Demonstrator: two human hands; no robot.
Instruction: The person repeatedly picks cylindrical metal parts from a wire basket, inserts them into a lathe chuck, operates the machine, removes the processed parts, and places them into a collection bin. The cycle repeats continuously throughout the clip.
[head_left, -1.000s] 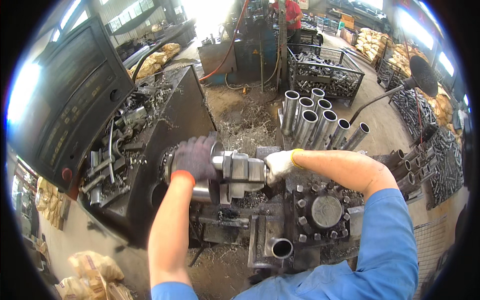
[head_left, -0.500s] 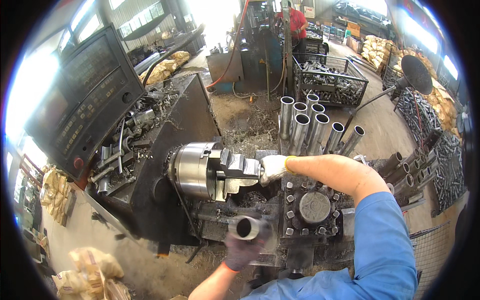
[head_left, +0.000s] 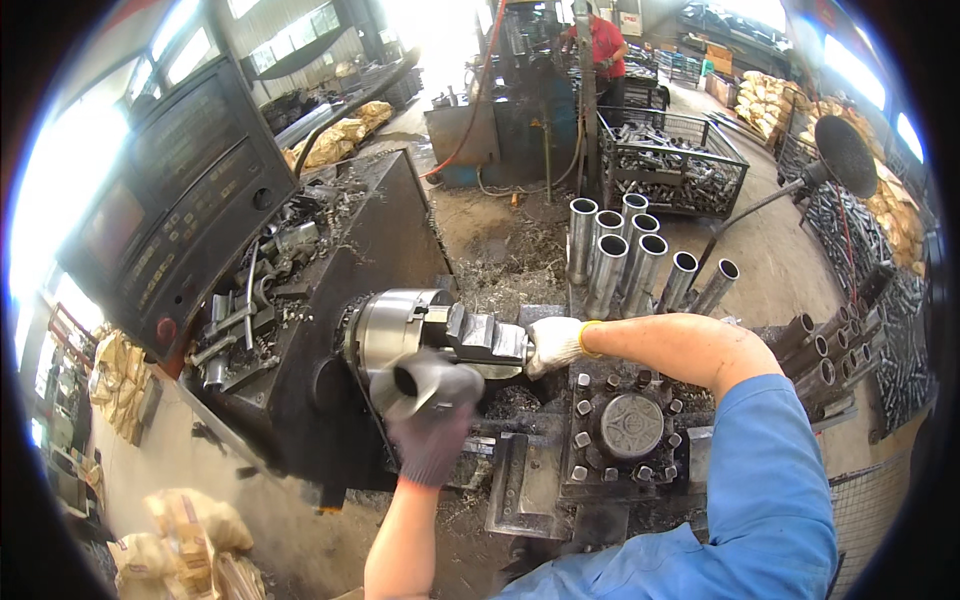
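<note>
My left hand (head_left: 432, 445), in a dark glove, is closed around a short, wide metal tube (head_left: 430, 383), blurred by motion, its open end facing up and left. The tube is in front of the lathe chuck (head_left: 388, 328) and hides its lower part. My right hand (head_left: 556, 345), in a white knitted glove, reaches across to the outer end of the stepped chuck jaws (head_left: 486, 335). Its fingers are closed around the end of a metal workpiece (head_left: 528, 347) at the jaws; most of that piece is hidden. Nearer me stands the square tool post (head_left: 631, 427) with several bolts.
Several upright metal tubes (head_left: 608, 275) stand behind my right forearm, more (head_left: 822, 350) at the right. A control panel (head_left: 165, 215) and a scrap-covered ledge (head_left: 250, 300) flank the left. A lamp (head_left: 845, 155), a wire bin (head_left: 680, 165) and a person in red (head_left: 607, 50) are farther off.
My left hand has moved left and up with the tube, from beside the tool post to in front of the chuck. My right hand stays at the jaws' end. The view has shifted slightly.
</note>
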